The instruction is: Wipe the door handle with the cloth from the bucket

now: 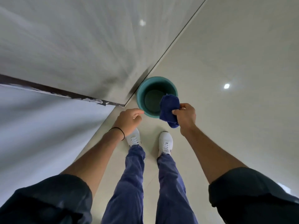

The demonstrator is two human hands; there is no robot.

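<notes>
A teal bucket (141,94) stands on the floor against the wall, just ahead of my feet; its inside looks bare. My right hand (185,117) grips a folded dark blue cloth (169,110) over the bucket's right rim. My left hand (128,120) hovers at the bucket's near left rim, fingers loosely curled and holding nothing. A black band circles my left wrist. No door handle is in view.
A grey wall panel (72,46) rises at the left, with a dark edge strip (56,92) and a pale panel (40,126) below it. Glossy beige floor tiles (234,54) spread to the right. My white shoes (165,140) stand just behind the bucket.
</notes>
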